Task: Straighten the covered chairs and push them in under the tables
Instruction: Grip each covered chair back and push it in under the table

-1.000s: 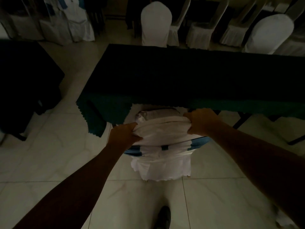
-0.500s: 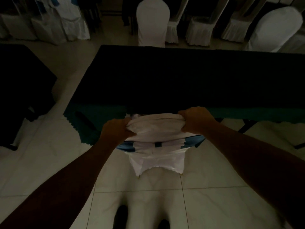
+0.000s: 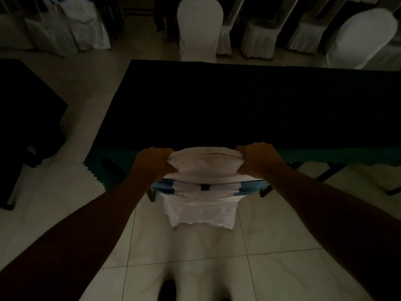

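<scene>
Room: dim tiled hall, dark table (image 3: 238, 101) filling mid-frame.
Chair (image 3: 201, 170): lower centre, top at the table edge, seat judged tucked under.
Left hand (image 3: 155, 164): fist closed on the cover's left corner.
Right hand (image 3: 257, 159): fist closed on the right corner, so the push is kept square.

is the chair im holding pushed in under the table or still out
Pushed in: the covered chair has its backrest top at the table edge, seat hidden beneath.

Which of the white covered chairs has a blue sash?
The held chair, gripped by the left hand and right hand at the near table edge. Its blue sash crosses the back; the far chairs show plain white.
</scene>
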Action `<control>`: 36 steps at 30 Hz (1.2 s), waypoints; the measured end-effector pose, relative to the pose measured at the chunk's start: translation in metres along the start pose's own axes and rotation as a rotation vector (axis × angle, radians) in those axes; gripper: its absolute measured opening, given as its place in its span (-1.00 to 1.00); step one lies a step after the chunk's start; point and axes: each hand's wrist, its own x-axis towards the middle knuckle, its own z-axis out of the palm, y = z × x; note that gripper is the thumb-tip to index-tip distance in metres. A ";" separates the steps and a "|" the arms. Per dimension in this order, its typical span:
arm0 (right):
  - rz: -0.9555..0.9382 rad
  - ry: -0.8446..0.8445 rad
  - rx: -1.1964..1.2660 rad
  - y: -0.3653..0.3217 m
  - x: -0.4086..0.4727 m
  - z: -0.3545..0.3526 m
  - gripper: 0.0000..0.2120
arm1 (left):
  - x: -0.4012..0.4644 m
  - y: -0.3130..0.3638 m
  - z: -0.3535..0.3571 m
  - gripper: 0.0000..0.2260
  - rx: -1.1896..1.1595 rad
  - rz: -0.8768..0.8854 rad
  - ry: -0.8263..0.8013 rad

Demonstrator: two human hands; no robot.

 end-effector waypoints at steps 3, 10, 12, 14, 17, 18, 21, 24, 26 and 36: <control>0.018 -0.010 0.017 0.003 0.008 0.010 -0.51 | 0.013 -0.003 0.004 -0.58 0.013 0.029 -0.004; 0.019 0.004 -0.008 0.029 0.017 0.018 -0.50 | 0.032 0.011 0.010 -0.59 0.060 0.069 0.053; 0.016 -0.001 -0.010 0.035 0.018 0.021 -0.49 | 0.032 0.017 0.015 -0.61 0.055 0.050 0.043; 0.023 -0.009 0.000 0.042 0.014 0.027 -0.50 | 0.031 0.025 0.023 -0.64 0.045 0.046 0.017; 0.029 -0.011 0.011 0.050 0.008 0.036 -0.53 | 0.028 0.033 0.030 -0.65 0.030 0.058 -0.011; 0.027 -0.003 0.015 0.050 0.008 0.038 -0.54 | 0.028 0.033 0.031 -0.65 0.036 0.053 -0.008; 0.024 0.010 0.046 0.047 0.009 0.040 -0.57 | 0.028 0.030 0.029 -0.63 0.066 0.054 0.014; 0.042 0.034 0.082 0.046 0.008 0.044 -0.56 | 0.029 0.030 0.026 -0.61 0.074 0.059 0.005; 0.045 0.034 0.083 0.043 0.008 0.045 -0.55 | 0.029 0.028 0.025 -0.61 0.076 0.048 0.001; 0.067 0.055 0.100 0.042 0.010 0.052 -0.60 | 0.029 0.023 0.033 -0.61 0.000 0.021 0.037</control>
